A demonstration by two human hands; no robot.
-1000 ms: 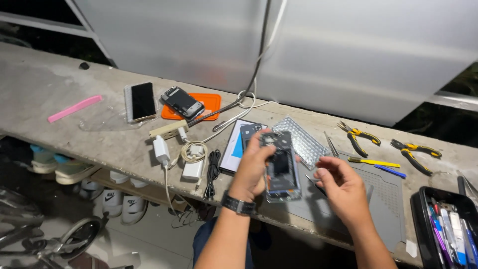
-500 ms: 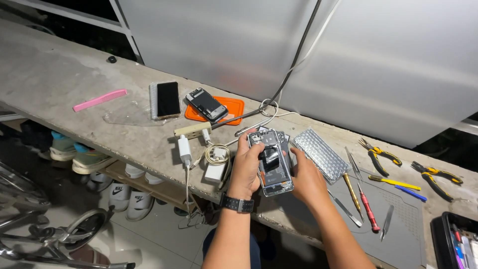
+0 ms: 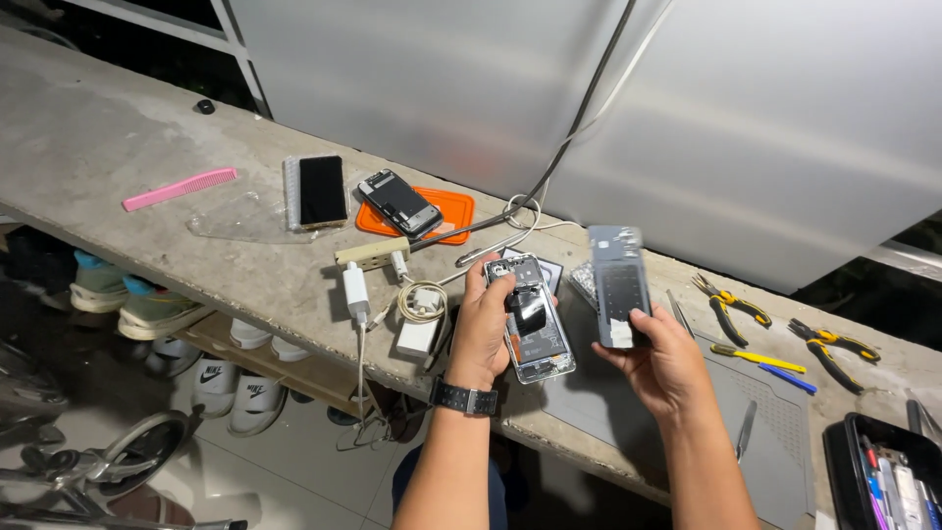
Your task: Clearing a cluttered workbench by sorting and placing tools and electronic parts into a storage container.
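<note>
A person's left hand (image 3: pixel 488 329) wraps its fingers (image 3: pixel 478 278) closed around the edge of an opened smartphone (image 3: pixel 530 319), back cover off and internal parts exposed, held face-down just above the front edge of the concrete worktop (image 3: pixel 118 147). The right hand (image 3: pixel 659 358) pinches the phone's detached grey back panel (image 3: pixel 619 287) upright between thumb and curled fingers, the panel clear of the phone and tilted slightly away. Half a second earlier both hands were together on the phone with the panel not yet lifted free; now the two parts are held apart, side by side. A black wristwatch (image 3: pixel 464 397) sits on the left wrist. On the worktop behind lie a dark phone (image 3: pixel 322 189) on a clear case, another opened phone (image 3: pixel 398 202) on an orange mat (image 3: pixel 453 209), a pink comb (image 3: pixel 180 187), a white charger (image 3: pixel 355 291) with coiled cable, and a beige power strip (image 3: pixel 371 254). To the right, yellow-handled pliers (image 3: pixel 728 303) and cutters (image 3: pixel 827 347), a yellow screwdriver (image 3: pixel 756 357) and a grey work mat (image 3: pixel 785 432) rest near a black tool tray (image 3: pixel 846 461). Shoes (image 3: pixel 211 383) stand on a shelf beneath
</note>
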